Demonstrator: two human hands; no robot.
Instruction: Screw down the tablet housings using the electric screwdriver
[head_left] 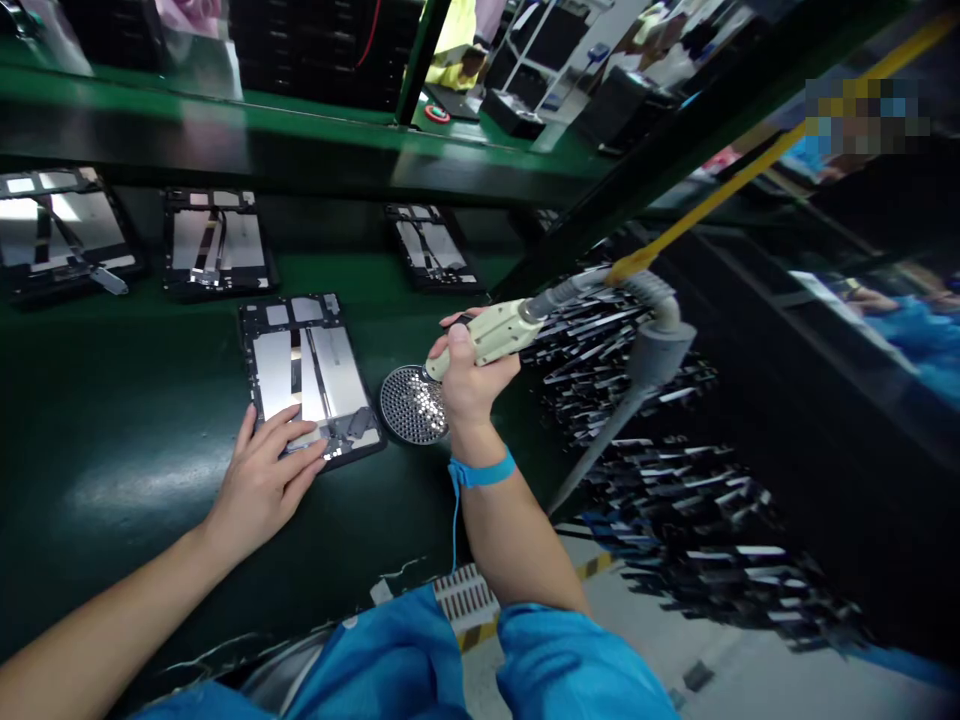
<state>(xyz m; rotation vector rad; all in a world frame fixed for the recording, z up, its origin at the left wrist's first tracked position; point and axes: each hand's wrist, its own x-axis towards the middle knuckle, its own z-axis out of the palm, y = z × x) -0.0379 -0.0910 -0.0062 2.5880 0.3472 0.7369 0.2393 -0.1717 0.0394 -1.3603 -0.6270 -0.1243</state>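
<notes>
Open tablet [345, 360] flat on worktop [135, 400], lower L corner under L hand [259, 475], its fingers spread apart & resting there; R hand [471, 385] has fingers clamped round cream handheld tool [510, 328], nr round perf. dish [405, 405]

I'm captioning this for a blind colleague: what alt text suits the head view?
A person's right hand grips a pale handheld tool near a round dish, while the left hand rests on an opened tablet-like device on a green bench. At least three similar devices lie beyond.
</notes>
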